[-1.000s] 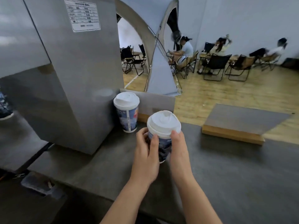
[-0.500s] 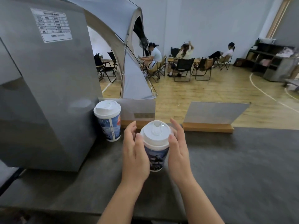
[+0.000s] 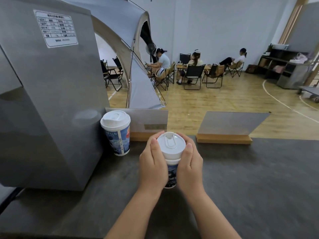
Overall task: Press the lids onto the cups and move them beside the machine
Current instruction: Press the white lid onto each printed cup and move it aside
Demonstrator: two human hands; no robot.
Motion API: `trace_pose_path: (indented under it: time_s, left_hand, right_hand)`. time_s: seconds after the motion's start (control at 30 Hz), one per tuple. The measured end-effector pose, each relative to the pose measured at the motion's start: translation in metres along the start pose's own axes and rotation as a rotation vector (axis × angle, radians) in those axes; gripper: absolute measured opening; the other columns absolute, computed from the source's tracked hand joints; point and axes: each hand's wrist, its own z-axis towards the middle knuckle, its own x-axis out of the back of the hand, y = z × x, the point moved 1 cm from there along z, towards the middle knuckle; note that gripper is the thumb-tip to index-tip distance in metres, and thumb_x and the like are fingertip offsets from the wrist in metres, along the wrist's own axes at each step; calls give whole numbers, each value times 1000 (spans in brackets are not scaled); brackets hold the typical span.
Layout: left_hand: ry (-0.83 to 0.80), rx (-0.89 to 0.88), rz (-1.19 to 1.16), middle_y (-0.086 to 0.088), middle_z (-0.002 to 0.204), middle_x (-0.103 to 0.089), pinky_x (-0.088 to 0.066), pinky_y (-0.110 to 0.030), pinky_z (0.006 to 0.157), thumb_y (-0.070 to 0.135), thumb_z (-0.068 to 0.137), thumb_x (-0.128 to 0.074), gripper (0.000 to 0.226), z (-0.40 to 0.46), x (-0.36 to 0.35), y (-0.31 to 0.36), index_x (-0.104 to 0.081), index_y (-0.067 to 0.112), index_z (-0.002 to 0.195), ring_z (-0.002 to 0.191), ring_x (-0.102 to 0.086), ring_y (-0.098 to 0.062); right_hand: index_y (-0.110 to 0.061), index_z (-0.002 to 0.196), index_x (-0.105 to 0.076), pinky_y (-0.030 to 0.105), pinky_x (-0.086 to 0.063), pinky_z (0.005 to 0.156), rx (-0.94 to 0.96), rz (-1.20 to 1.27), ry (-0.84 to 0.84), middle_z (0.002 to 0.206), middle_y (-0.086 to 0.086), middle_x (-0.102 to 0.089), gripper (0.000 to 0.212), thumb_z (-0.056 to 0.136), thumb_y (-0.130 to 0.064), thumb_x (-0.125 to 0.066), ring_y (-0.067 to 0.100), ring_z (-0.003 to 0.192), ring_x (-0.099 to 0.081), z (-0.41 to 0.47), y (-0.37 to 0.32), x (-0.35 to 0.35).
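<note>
A printed paper cup [image 3: 172, 173] with a white lid [image 3: 171, 144] stands on the dark counter [image 3: 250, 178] in front of me. My left hand [image 3: 152, 163] wraps its left side and my right hand [image 3: 189, 163] wraps its right side, thumbs up along the lid's rim. A second lidded cup [image 3: 118, 133] stands further back, right beside the grey steel machine [image 3: 51, 100].
Two low sign holders [image 3: 229, 125] with wooden bases stand along the counter's far edge. Beyond them lies a wooden floor with a grey tent [image 3: 138, 57], folding chairs and seated people. The counter stretches away to the right.
Both hands have closed in around the cup; earlier their fingers stood slightly apart from it. The view has shifted right and up.
</note>
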Motion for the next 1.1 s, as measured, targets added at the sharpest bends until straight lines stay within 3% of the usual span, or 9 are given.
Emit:
trace_pose_path:
  time_s: [0.23,0.37,0.5,0.6,0.73,0.8,0.9,1.03,1.1]
  left_hand:
    - [-48,-2,-23,17,100,-70,-48,-13,85,35,98,-27,40,8,-6,3,-65,30,103,98,-63,5]
    - [-47,-4,64,12,102,-72,-49,-20,88,41,98,-34,40,19,8,-1,-69,23,104,100,-64,0]
    - [148,-128,233,17,76,-70,-37,-1,72,33,99,-56,30,22,22,11,-76,20,82,78,-62,7]
    - [65,46,197,24,63,-66,-41,-3,66,42,104,-41,49,19,20,16,-75,28,71,75,-62,15]
    - [-108,107,98,13,101,-75,-50,-24,88,62,92,-25,64,9,6,15,-76,27,107,102,-67,-2]
    - [-64,49,174,11,107,-73,-49,-24,89,51,93,-29,54,6,3,16,-73,24,111,105,-65,-6]
    - [59,-26,260,8,106,-73,-51,-31,91,44,95,-31,49,-1,8,18,-72,22,110,103,-64,-10]
    - [2,4,244,10,120,-67,-48,-22,93,47,96,-24,54,-20,0,14,-61,28,129,112,-59,-7]
    - [28,6,184,9,119,-67,-50,-21,90,45,97,-23,51,-24,-5,12,-59,28,129,109,-61,-7]
  right_hand:
    - [-16,117,-62,7,-47,72,-18,-57,8,99,-16,-68,44,97,-34,-28,-6,94,-64,4,-3,2]
    - [-20,116,-66,11,-47,81,-66,-55,-17,105,-14,-71,32,105,-23,-36,-2,102,-64,4,-5,7]
    - [-24,118,-62,6,-44,78,-85,-45,-13,105,-13,-67,24,104,-14,-44,-11,96,-60,-2,-12,16]
    - [-26,123,-62,1,-38,81,-88,-120,-64,111,-9,-59,29,105,-18,-40,-17,99,-52,-1,-13,18]
    - [-28,104,-65,10,-42,80,-82,-150,-24,106,-3,-62,35,99,-38,-32,-4,100,-55,4,-14,15]
    - [-25,103,-62,18,-47,75,-100,-100,-35,98,-6,-67,36,96,-43,-31,5,93,-62,5,-14,11]
    - [-24,108,-62,16,-49,70,-65,-96,-67,92,-14,-70,32,98,-35,-34,1,88,-65,2,-13,9]
    - [-21,118,-66,21,-55,76,-47,-70,-21,100,-11,-71,43,96,-36,-32,4,97,-67,-3,-7,10]
    - [-17,119,-65,18,-54,74,-31,-71,-11,99,-10,-71,45,97,-36,-31,2,95,-67,-4,-7,10]
